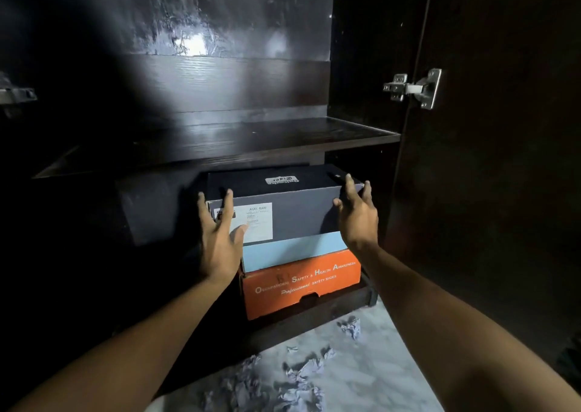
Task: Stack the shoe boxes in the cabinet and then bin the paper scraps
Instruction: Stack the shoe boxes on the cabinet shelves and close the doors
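Both hands meet the top box with a released grip: the left hand lies flat, fingers straight, against the labelled front of the dark grey cardboard shoe box, while the right hand is spread at the box's right front corner, fingers straight and curled round nothing; whether it touches or hovers just beside is hard to tell. Flat palms suit a push better than a lift, so the box is probably being seated back and squared up on the pile.

Three boxes make the stack in the lower compartment of the dark wooden cabinet: the grey one on top, a pale blue cardboard box in the middle, and an orange cardboard safety-shoe box at the bottom, resting on the cabinet floor. The grey box sits close under the dark wooden shelf, which leaves little room for another. A further dark box-like shape stands to the left of the stack, too dim to identify.

Crumpled pale paper scraps lie scattered on the marbled grey floor in front of the cabinet, at least six of them, none yet picked up. One steel hinge shows clearly on the open right door.
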